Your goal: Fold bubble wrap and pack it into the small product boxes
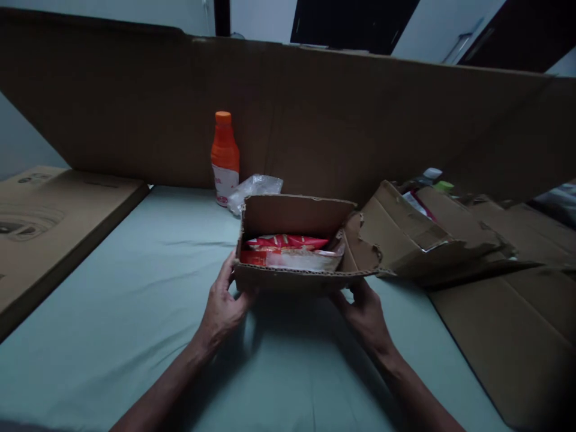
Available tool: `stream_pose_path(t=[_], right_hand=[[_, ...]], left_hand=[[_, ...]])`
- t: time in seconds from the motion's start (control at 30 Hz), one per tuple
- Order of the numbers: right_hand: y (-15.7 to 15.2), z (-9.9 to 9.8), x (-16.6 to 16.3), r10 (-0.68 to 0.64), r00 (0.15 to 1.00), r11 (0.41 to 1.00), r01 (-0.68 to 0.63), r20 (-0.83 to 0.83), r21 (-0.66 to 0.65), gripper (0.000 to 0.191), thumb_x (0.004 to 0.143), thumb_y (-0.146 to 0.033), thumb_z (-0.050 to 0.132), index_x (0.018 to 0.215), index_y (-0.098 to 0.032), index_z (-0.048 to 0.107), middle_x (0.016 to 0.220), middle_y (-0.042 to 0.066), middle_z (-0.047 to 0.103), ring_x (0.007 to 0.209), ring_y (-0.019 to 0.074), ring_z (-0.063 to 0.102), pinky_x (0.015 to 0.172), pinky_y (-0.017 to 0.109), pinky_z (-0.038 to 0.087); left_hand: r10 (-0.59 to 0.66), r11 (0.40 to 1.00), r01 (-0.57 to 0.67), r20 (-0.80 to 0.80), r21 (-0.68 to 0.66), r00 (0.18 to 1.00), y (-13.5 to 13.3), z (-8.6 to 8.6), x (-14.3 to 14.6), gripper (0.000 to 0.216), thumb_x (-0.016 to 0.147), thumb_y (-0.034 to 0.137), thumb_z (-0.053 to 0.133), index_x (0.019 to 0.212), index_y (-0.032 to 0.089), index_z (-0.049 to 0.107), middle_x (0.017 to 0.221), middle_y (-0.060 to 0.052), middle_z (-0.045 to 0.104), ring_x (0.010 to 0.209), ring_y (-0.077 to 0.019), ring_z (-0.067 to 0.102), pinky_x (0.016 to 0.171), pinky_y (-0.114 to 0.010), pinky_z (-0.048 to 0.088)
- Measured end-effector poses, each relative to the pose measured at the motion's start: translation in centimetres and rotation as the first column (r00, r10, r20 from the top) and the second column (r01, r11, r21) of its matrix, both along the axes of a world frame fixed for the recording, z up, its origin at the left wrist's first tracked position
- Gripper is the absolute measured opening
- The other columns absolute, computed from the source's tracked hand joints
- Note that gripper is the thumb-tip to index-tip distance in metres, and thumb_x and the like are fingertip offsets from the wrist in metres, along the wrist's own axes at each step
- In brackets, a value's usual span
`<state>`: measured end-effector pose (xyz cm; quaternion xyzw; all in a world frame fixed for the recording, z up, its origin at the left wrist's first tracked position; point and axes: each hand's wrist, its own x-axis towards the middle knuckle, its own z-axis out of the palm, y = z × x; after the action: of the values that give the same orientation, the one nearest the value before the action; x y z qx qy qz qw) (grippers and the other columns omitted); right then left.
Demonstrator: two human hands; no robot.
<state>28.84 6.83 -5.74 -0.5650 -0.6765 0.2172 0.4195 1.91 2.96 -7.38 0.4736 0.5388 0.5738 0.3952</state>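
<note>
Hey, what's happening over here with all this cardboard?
A person holds a small open cardboard box with both hands: the left hand grips its near left corner, the right hand its near right edge. Red packets lie inside. An orange bottle stands behind it on the pale green surface, torn cardboard to its right.

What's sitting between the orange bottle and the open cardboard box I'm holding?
A crumpled clear plastic bag lies between the orange bottle and the open cardboard box, seen in the head view.
</note>
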Motion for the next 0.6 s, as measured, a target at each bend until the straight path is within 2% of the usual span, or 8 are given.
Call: stream_pose_path(t=[0.07, 0.13, 0.23, 0.33, 0.4, 0.47, 0.53, 0.6], right_hand=[[-0.4, 0.5, -2.0, 0.075, 0.997, 0.995, -0.075, 0.007, 0.067, 0.036, 0.083, -0.045, 0.067, 0.107, -0.018, 0.064, 0.098, 0.01, 0.071, 0.086, 0.0249, 0.064, 0.073, 0.036, 0.054], [0.0, 0.8, -5.1, 0.219, 0.976, 0.971, -0.218, 0.008, 0.098, 0.041, 0.086, -0.044, 0.066, 0.118, -0.018, 0.063, 0.108, 0.012, 0.07, 0.096, 0.0268, 0.063, 0.082, 0.039, 0.054], [1.4, 0.7, -9.4, 0.421, 0.907, 0.905, -0.418, -0.025, 0.073, 0.042, 0.089, -0.043, 0.063, 0.124, -0.019, 0.061, 0.114, 0.012, 0.068, 0.105, 0.0272, 0.062, 0.088, 0.04, 0.053], [2.7, -0.3, -11.0, 0.513, 0.855, 0.858, -0.512, -0.079, 0.029, 0.04, 0.088, -0.042, 0.062, 0.12, -0.019, 0.061, 0.108, 0.009, 0.068, 0.1, 0.0252, 0.062, 0.085, 0.038, 0.054], [3.1, -1.2, -10.8, 0.517, 0.851, 0.854, -0.519, -0.09, -0.009, 0.038, 0.088, -0.041, 0.062, 0.118, -0.019, 0.062, 0.104, 0.008, 0.068, 0.094, 0.0233, 0.062, 0.082, 0.036, 0.054], [2.9, -1.9, -10.0, 0.494, 0.865, 0.866, -0.499, -0.086, -0.044, 0.038, 0.089, -0.039, 0.061, 0.122, -0.02, 0.061, 0.106, 0.008, 0.067, 0.093, 0.0225, 0.062, 0.082, 0.037, 0.054], [2.2, -2.4, -9.4, 0.46, 0.883, 0.881, -0.467, -0.092, -0.079, 0.043, 0.091, -0.039, 0.06, 0.13, -0.021, 0.057, 0.118, 0.01, 0.066, 0.095, 0.0227, 0.063, 0.084, 0.038, 0.054], [1.2, -2.9, -9.1, 0.432, 0.896, 0.888, -0.443, -0.107, -0.123, 0.05, 0.092, -0.04, 0.059, 0.137, -0.022, 0.051, 0.127, 0.012, 0.063, 0.094, 0.0226, 0.064, 0.083, 0.038, 0.055]], left_hand=[[0.106, 0.994, -0.106, 0.002, -0.04, 0.994, -1.6, 0.1, -1.5, 0.056, 0.074, 0.037, 0.076, 0.123, 0.017, 0.058, 0.117, -0.011, 0.07, 0.107, -0.0248, 0.068, 0.094, -0.036, 0.054], [0.276, 0.958, -0.276, -0.011, -0.074, 0.961, -3.7, 0.2, -3.8, 0.057, 0.072, 0.038, 0.078, 0.121, 0.018, 0.058, 0.11, -0.01, 0.072, 0.1, -0.0232, 0.07, 0.088, -0.034, 0.056], [0.435, 0.891, -0.441, -0.072, -0.111, 0.897, -7.1, -0.1, -6.6, 0.06, 0.071, 0.039, 0.079, 0.125, 0.021, 0.057, 0.116, -0.009, 0.07, 0.102, -0.0238, 0.07, 0.086, -0.033, 0.057], [0.415, 0.892, -0.433, -0.146, -0.126, 0.898, -9.7, -1.3, -7.7, 0.058, 0.076, 0.046, 0.076, 0.126, 0.022, 0.058, 0.122, -0.011, 0.068, 0.106, -0.0263, 0.069, 0.09, -0.037, 0.057], [0.372, 0.912, -0.398, -0.209, -0.102, 0.905, -10.4, -2.4, -8.2, 0.059, 0.08, 0.048, 0.072, 0.13, 0.022, 0.057, 0.127, -0.012, 0.066, 0.111, -0.0279, 0.067, 0.098, -0.043, 0.055], [0.344, 0.927, -0.372, -0.282, -0.051, 0.896, -10.3, -3.2, -9.0, 0.068, 0.08, 0.047, 0.072, 0.14, 0.023, 0.05, 0.14, -0.014, 0.059, 0.125, -0.03, 0.06, 0.107, -0.047, 0.049], [0.303, 0.945, -0.326, -0.357, -0.005, 0.884, -9.4, -3.6, -10.5, 0.085, 0.075, 0.045, 0.078, 0.149, 0.024, 0.041, 0.152, -0.015, 0.047, 0.138, -0.0321, 0.05, 0.114, -0.049, 0.043], [0.273, 0.958, -0.283, -0.398, 0.036, 0.876, -8.0, -3.8, -12.1, 0.102, 0.063, 0.042, 0.085, 0.152, 0.024, 0.038, 0.155, -0.016, 0.044, 0.139, -0.0344, 0.048, 0.113, -0.049, 0.044]])
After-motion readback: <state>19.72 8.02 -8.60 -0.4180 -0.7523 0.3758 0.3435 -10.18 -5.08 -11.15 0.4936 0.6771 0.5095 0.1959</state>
